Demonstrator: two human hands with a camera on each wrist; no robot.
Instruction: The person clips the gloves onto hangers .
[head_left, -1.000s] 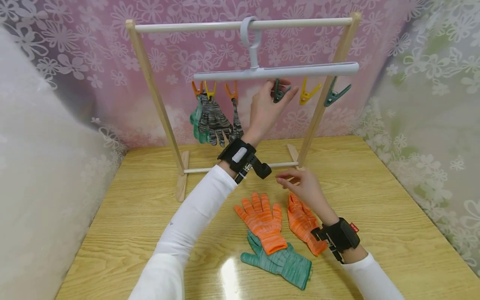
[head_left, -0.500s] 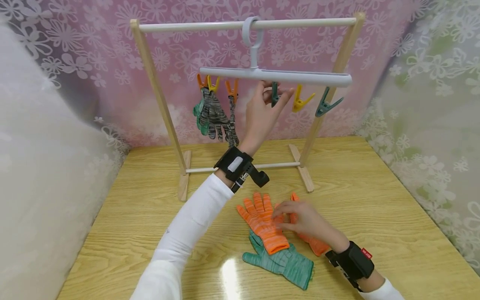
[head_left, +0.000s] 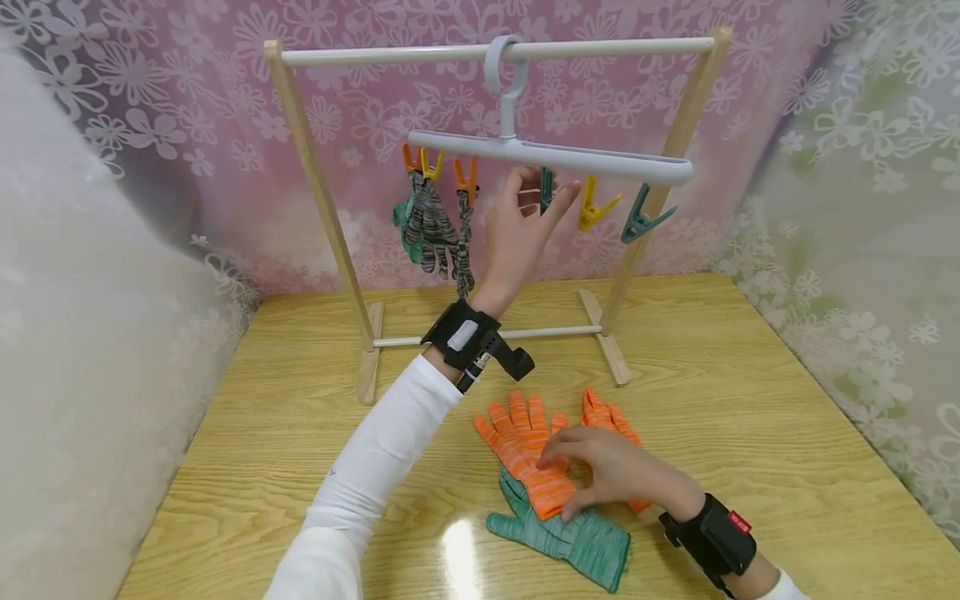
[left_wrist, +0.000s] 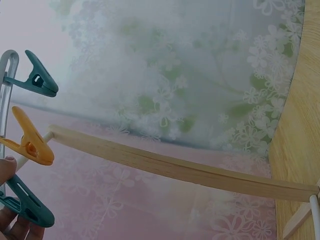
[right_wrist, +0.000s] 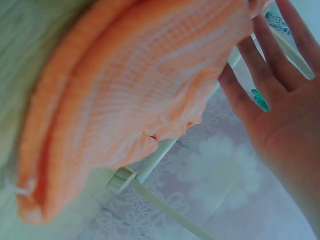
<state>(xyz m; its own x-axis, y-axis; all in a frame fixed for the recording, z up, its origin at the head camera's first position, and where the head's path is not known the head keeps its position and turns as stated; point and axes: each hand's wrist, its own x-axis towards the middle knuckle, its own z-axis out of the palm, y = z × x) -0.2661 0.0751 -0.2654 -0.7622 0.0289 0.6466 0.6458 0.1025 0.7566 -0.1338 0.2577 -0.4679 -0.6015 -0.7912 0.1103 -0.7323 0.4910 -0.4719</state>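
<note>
My left hand (head_left: 542,190) is raised to the grey hanger (head_left: 547,155) on the wooden rack (head_left: 311,167) and pinches a dark green clip (head_left: 547,188) under it. The left wrist view shows that clip (left_wrist: 22,205) at my fingers (left_wrist: 12,227), with a yellow clip (left_wrist: 30,145) and another green clip (left_wrist: 35,80) further along. My right hand (head_left: 561,483) lies low on the table, fingers fairly straight, touching the cuff end of the left orange glove (head_left: 521,442). Up close, that orange glove (right_wrist: 140,90) sits beside my open palm (right_wrist: 270,95).
A second orange glove (head_left: 606,414) lies just right of the first, and a green glove (head_left: 577,542) lies under its cuff. Grey and green gloves (head_left: 429,225) hang from orange and yellow clips at the hanger's left. The wooden table (head_left: 750,375) is bounded by floral curtains.
My right hand came down and toward me, from above the gloves onto the left orange glove. The hanger's right end has dropped while my left hand stays at the green clip.
</note>
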